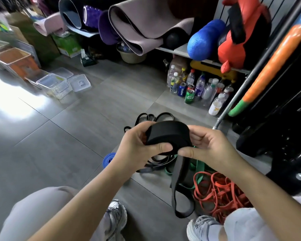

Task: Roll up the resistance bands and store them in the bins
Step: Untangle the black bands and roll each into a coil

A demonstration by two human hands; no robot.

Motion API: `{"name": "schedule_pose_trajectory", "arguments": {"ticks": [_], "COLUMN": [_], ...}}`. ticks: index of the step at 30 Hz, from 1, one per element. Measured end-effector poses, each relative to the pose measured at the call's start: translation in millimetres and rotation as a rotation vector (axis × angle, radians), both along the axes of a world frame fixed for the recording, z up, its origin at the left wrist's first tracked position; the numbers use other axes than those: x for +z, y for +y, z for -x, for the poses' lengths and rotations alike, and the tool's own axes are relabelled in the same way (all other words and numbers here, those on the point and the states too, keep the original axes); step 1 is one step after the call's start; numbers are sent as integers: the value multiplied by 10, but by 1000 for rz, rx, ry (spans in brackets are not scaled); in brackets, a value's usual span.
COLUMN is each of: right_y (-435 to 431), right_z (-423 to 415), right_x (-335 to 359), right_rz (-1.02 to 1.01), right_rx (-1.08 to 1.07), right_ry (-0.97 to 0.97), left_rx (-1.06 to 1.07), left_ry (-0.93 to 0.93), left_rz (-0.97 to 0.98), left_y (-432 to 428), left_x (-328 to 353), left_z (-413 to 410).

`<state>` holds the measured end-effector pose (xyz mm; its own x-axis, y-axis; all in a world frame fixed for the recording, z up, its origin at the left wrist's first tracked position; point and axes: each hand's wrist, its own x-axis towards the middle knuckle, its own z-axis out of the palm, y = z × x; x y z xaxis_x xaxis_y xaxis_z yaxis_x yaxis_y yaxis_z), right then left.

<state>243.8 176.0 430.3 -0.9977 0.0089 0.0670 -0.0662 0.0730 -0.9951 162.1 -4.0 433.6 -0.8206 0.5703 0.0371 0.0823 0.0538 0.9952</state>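
Both hands grip a black band [167,136] rolled into a thick coil — left hand [137,150] and right hand [210,146] pinching it with thumbs in front. Its loose tail hangs toward the floor [59,145], beside red bands [221,192].

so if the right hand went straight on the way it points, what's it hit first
The right hand grips the rolled black band; straight on leftward, it would probably meet the left hand.

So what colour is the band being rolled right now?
Black. The band, held in the left hand and right hand, shows best in the head view.
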Motion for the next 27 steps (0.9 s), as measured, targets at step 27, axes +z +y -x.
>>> {"name": "schedule_pose_trajectory", "arguments": {"ticks": [27], "right_y": [72], "right_z": [-7], "right_x": [-125], "right_rz": [-174], "right_rx": [-30], "right_ry": [-159], "left_rx": [13], "left_ry": [-29], "left_rz": [24], "left_y": [26], "left_x": [-73], "left_z": [-61]}}
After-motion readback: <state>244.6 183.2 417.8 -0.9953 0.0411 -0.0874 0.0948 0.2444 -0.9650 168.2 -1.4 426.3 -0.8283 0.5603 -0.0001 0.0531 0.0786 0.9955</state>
